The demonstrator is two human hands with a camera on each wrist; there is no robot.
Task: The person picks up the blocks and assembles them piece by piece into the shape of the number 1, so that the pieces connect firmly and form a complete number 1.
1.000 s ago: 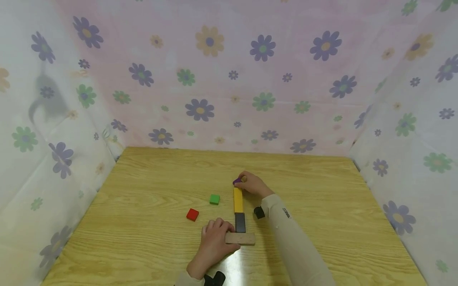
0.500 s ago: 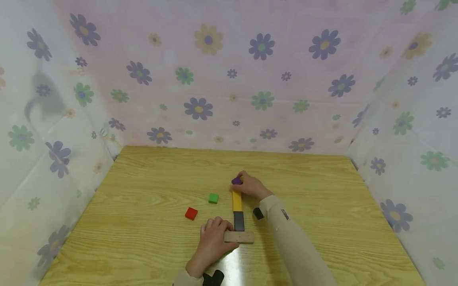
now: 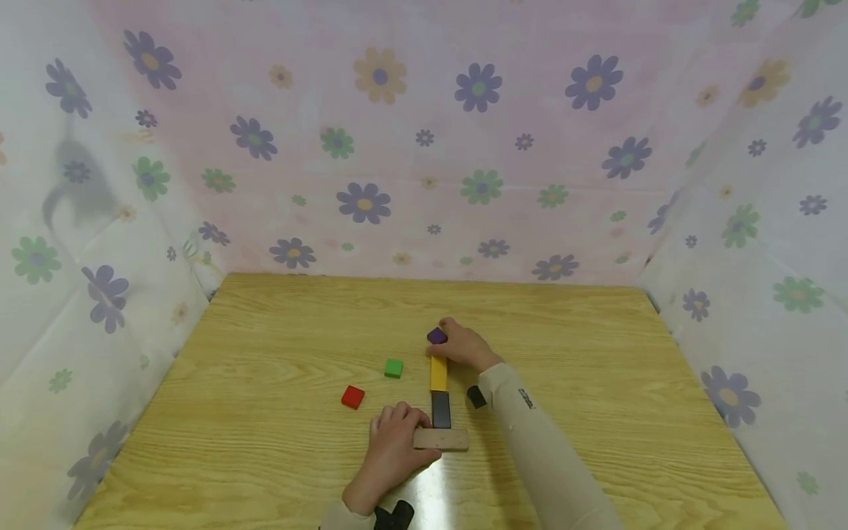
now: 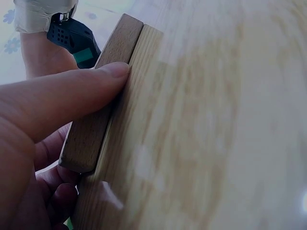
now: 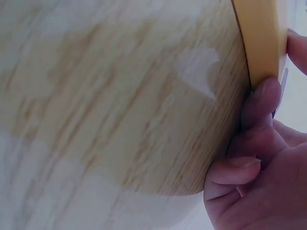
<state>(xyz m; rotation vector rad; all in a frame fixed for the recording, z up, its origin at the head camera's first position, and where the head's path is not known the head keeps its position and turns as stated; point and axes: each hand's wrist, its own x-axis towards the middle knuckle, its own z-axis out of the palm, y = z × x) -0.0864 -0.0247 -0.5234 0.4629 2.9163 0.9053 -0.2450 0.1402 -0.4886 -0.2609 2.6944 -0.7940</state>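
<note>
My left hand (image 3: 394,449) grips one end of a plain wooden block (image 3: 445,439) lying crosswise; in the left wrist view the thumb presses along its side. From its far side a dark grey block (image 3: 441,409) runs away from me, and a yellow block (image 3: 439,374) continues the line. At the far end, my right hand (image 3: 467,346) holds a small purple block (image 3: 436,336) between thumb and fingers. Right-hand fingers also touch the end of the yellow block in the right wrist view, where the purple one is largely hidden.
A green block (image 3: 394,368) and a red block (image 3: 353,397) lie separately to the left of the line on the wood-grain table (image 3: 278,331). Flower-printed cloth (image 3: 424,199) encloses the back and both sides. Black wrist cameras (image 3: 397,515) sit on both wrists.
At the far end, the right hand's fingers have shifted around the purple block, so more of its top shows. The left hand and the wooden block stay put; the head view drifts slightly.
</note>
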